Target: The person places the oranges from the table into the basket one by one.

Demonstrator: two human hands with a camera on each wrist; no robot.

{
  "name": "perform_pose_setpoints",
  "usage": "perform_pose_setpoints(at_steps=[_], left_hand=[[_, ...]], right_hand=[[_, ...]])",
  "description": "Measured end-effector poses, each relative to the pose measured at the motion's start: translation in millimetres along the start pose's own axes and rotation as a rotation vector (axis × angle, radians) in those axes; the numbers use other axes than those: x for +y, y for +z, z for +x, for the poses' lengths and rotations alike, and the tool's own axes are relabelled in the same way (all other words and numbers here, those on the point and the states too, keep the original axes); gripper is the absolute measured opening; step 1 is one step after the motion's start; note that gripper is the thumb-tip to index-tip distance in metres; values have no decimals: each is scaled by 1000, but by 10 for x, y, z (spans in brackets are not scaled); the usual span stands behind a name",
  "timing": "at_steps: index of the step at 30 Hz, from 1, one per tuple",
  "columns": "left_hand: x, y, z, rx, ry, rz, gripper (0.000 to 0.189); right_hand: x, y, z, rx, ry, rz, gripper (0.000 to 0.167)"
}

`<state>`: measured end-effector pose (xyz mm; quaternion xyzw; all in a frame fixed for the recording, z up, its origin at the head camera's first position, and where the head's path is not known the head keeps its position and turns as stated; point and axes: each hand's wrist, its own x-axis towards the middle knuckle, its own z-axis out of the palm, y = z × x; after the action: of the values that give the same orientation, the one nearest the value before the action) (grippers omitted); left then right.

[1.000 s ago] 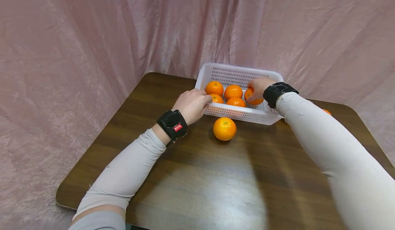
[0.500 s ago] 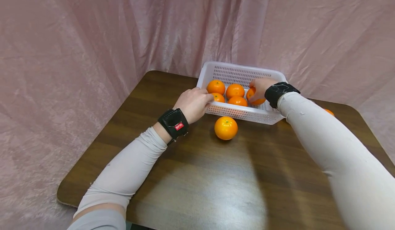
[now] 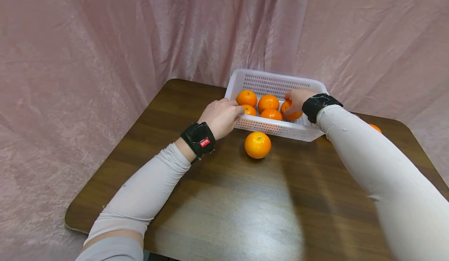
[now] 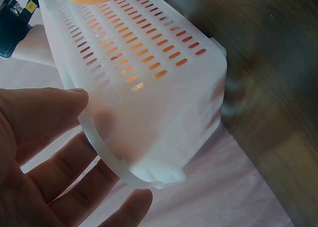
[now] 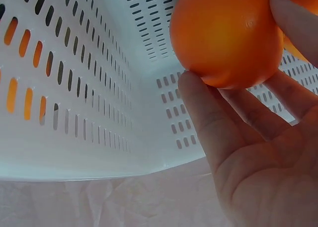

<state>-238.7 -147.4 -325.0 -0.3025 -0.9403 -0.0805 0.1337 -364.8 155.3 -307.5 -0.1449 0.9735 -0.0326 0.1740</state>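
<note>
A white slotted plastic basket [image 3: 289, 131] stands at the back of the table with several oranges inside. My left hand [image 3: 220, 119] grips its near left corner; in the left wrist view the thumb presses one side of the rim [image 4: 107, 155] and fingers lie on the other. Inside the basket's right part, my right hand [image 3: 299, 98] holds an orange [image 3: 294, 115]. The right wrist view shows the thumb and fingers round this orange [image 5: 226, 36], close to the basket floor. Another orange [image 3: 257, 145] lies on the table just in front of the basket.
The brown wooden table [image 3: 224, 210] has rounded corners. One more orange [image 3: 375, 127] is partly hidden behind the right forearm. A pink curtain [image 3: 210, 31] hangs right behind the table and basket.
The head view has shifted slightly, so everything sits a little farther right in it. Both hands keep their holds, and no orange has visibly moved on the table or in the basket.
</note>
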Motion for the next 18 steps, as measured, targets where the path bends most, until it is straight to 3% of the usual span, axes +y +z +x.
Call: perform_pose_setpoints(at_steps=[18], left_hand=[[-10,7,1,2,1,-5,13]], right_hand=[[-65,-25,-53,-20,51,33,72]])
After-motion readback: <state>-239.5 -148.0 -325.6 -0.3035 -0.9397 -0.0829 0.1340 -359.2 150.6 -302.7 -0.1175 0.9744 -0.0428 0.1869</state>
